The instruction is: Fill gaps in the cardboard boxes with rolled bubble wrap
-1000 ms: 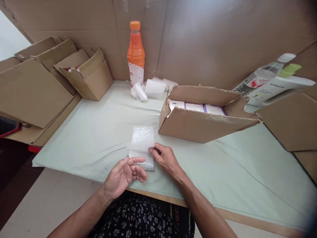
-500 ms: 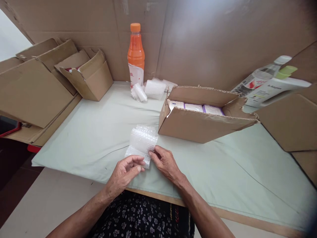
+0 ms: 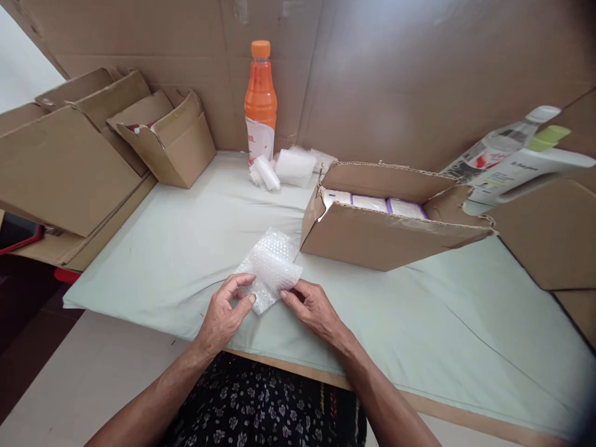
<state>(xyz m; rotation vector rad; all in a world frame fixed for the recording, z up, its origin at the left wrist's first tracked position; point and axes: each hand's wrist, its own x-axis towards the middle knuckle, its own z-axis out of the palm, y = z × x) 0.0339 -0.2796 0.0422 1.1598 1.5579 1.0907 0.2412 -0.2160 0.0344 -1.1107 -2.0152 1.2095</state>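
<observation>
A folded piece of clear bubble wrap (image 3: 274, 264) lies on the cloth in front of me, turned at a slant, with one layer over another. My right hand (image 3: 316, 307) pinches its near right edge, thumb on top and the other fingers partly hidden behind the sheet. At the left edge of the wrap is my left hand (image 3: 228, 313). Its thumb and fingers are apart and curved, with the tips at or just over the plastic; whether they touch it I cannot tell.
An open cardboard box (image 3: 354, 242) with white packs stands right of the wrap. Behind are an orange drink bottle (image 3: 261, 99) and rolled bubble wrap (image 3: 294, 167). Cardboard boxes (image 3: 186, 146) stand left; a clear bottle (image 3: 503, 139) and white jug (image 3: 516, 171) lean right.
The bubble wrap has turned, and its upper layer now slants down towards my right hand. My left hand has shifted a little to the left, its thumb and fingers wider apart.
</observation>
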